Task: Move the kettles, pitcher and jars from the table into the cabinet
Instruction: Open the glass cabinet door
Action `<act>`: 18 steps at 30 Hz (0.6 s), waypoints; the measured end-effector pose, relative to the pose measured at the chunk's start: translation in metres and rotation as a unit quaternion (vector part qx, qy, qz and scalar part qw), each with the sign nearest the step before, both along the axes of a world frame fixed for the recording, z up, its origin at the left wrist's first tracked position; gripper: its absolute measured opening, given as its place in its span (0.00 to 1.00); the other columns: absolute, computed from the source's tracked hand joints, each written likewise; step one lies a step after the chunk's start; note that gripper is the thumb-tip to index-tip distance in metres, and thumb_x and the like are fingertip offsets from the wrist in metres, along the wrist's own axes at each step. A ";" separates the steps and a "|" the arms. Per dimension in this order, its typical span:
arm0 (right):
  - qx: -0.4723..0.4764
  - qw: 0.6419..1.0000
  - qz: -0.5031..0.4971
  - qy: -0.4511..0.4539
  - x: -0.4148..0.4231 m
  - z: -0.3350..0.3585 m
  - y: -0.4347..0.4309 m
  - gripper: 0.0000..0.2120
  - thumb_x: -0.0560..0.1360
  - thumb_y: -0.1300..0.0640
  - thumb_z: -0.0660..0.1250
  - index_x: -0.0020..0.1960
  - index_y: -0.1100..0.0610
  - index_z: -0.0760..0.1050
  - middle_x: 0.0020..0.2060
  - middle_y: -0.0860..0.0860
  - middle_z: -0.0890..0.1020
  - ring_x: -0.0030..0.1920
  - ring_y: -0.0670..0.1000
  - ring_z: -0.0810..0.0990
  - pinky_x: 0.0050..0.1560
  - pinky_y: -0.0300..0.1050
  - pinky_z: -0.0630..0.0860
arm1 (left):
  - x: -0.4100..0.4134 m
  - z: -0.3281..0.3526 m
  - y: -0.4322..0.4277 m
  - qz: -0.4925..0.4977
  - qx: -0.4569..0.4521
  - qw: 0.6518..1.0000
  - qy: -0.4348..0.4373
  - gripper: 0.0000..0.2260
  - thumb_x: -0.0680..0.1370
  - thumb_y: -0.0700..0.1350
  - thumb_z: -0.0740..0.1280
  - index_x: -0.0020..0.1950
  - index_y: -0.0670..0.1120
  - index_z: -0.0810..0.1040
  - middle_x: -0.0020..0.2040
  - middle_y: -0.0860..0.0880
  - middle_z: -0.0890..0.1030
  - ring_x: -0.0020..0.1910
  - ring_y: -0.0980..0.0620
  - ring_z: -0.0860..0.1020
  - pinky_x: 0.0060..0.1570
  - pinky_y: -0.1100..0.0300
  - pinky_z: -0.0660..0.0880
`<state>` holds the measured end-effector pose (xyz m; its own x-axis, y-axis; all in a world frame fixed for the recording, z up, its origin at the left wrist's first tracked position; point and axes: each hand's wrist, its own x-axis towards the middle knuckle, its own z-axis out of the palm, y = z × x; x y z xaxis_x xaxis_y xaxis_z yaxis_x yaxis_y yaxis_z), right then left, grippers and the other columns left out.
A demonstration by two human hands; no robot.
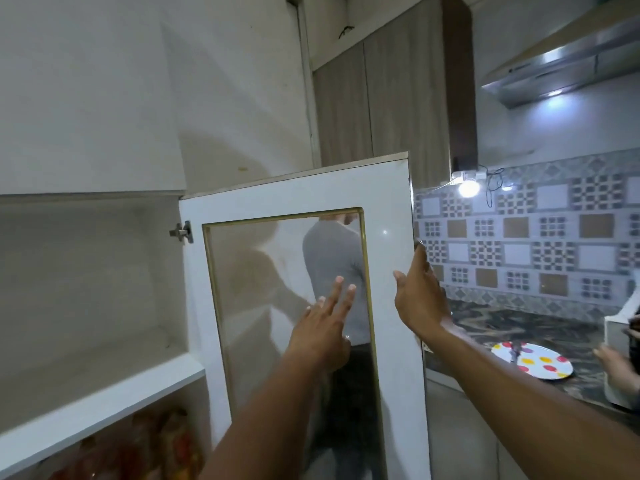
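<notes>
With one door (298, 199) swung open | left hand (322, 327) flat, fingers spread on glass | right hand (420, 296) gripping door edge.

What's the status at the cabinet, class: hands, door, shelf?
Left hand open, flat against door glass. Right hand gripping door's free edge. Door swung open; upper shelf bare. No kettles, pitcher or jars in view.

The cabinet door (298, 192) is white with a thin gold trim (363, 271) around its glass. The backsplash tiles (526, 237) carry grey, white and tan checks (geometric squares). A white plate (533, 363) shows red, yellow and purple dots.
</notes>
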<state>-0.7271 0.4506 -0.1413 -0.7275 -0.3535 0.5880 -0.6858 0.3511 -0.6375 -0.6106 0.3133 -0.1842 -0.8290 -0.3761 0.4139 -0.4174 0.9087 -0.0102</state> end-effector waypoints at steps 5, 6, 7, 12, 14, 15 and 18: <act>0.010 0.998 -0.039 0.038 -0.015 -0.006 -0.010 0.35 0.84 0.52 0.54 0.80 0.55 0.35 0.81 0.60 0.52 0.76 0.65 0.60 0.71 0.62 0.63 | -0.014 -0.001 -0.015 -0.014 -0.010 1.000 -0.010 0.46 0.79 0.45 0.68 0.80 0.60 0.34 0.79 0.58 0.29 0.82 0.44 0.48 0.78 0.46 0.54; 0.014 0.998 -0.044 0.048 -0.015 -0.007 -0.011 0.35 0.84 0.51 0.54 0.80 0.56 0.34 0.80 0.61 0.54 0.75 0.65 0.64 0.69 0.62 0.67 | -0.014 -0.001 -0.017 -0.017 -0.012 1.000 -0.010 0.46 0.79 0.44 0.68 0.80 0.61 0.34 0.79 0.58 0.29 0.82 0.44 0.48 0.78 0.46 0.54; 0.018 0.997 -0.047 0.055 -0.015 -0.008 -0.012 0.36 0.84 0.51 0.54 0.80 0.56 0.33 0.79 0.62 0.56 0.72 0.66 0.67 0.65 0.61 0.71 | -0.015 0.000 -0.018 -0.020 -0.014 1.000 -0.010 0.46 0.79 0.45 0.68 0.80 0.61 0.34 0.79 0.58 0.29 0.82 0.44 0.48 0.78 0.46 0.54; 0.076 0.982 -0.105 0.139 -0.014 -0.021 -0.009 0.39 0.82 0.51 0.58 0.80 0.64 0.37 0.78 0.63 0.59 0.73 0.63 0.67 0.63 0.58 0.74 | -0.012 0.003 -0.016 -0.019 -0.014 0.999 -0.022 0.45 0.80 0.46 0.68 0.81 0.60 0.35 0.79 0.57 0.29 0.82 0.43 0.48 0.77 0.46 0.55; 0.124 0.960 -0.130 0.214 -0.015 -0.029 -0.003 0.39 0.81 0.52 0.61 0.80 0.65 0.41 0.80 0.64 0.50 0.79 0.62 0.55 0.74 0.60 0.63 | -0.010 0.005 -0.012 -0.012 -0.011 0.999 -0.029 0.44 0.79 0.48 0.68 0.81 0.59 0.36 0.80 0.56 0.30 0.81 0.42 0.51 0.77 0.46 0.58; 0.147 0.946 -0.134 0.254 -0.015 -0.032 0.000 0.40 0.80 0.53 0.63 0.81 0.65 0.43 0.80 0.63 0.47 0.81 0.62 0.48 0.77 0.62 0.56 | -0.009 0.006 -0.009 -0.007 -0.008 0.999 -0.031 0.44 0.79 0.48 0.68 0.81 0.59 0.37 0.80 0.55 0.31 0.81 0.42 0.52 0.76 0.45 0.59; 0.188 0.913 -0.148 0.329 -0.009 -0.035 0.013 0.42 0.75 0.56 0.68 0.81 0.64 0.48 0.80 0.63 0.44 0.80 0.62 0.42 0.78 0.64 0.46 | 0.001 0.011 0.006 0.014 0.006 0.999 -0.041 0.42 0.79 0.48 0.67 0.82 0.57 0.40 0.82 0.53 0.35 0.82 0.42 0.49 0.77 0.44 0.56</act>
<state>-0.7362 0.4639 -0.1759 -0.3570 -0.4653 0.8100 -0.7161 0.6931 0.0826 -0.6095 0.3192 -0.1729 -0.8488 -0.4041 0.3409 -0.4407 0.8970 -0.0342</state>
